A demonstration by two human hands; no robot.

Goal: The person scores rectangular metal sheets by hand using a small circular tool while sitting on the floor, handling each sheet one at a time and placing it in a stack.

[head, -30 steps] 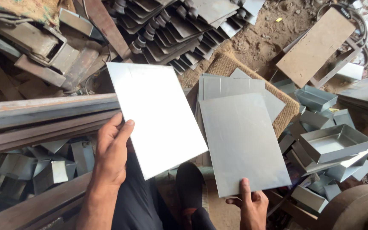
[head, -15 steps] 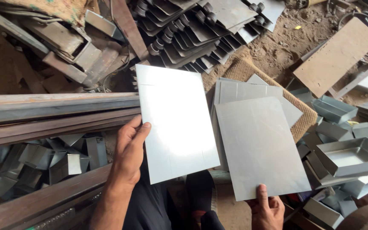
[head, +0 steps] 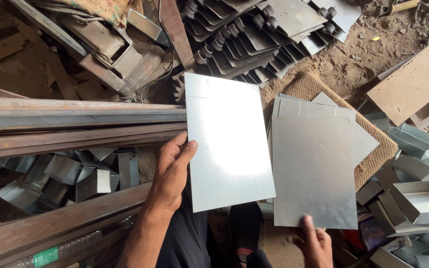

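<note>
sheet-metal workshop: folded trays (head: 425,201), scrap

Two hands (head: 172,171) (head: 316,243), two held flat metal sheets (head: 227,139) (head: 314,171), one woven mat (head: 319,87).

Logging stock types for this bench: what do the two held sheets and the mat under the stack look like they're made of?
Left-hand sheet: thin sheet metal, probably galvanised or plain steel; bright glare, crisp flat edges.
Right-hand sheet: same kind of metal, duller grey, with fine scratches.
Mat: coarse woven fibre, jute-like; tan colour and visible weave.
The left hand grips its sheet's edge; the right hand pinches its sheet's lower edge.
</note>
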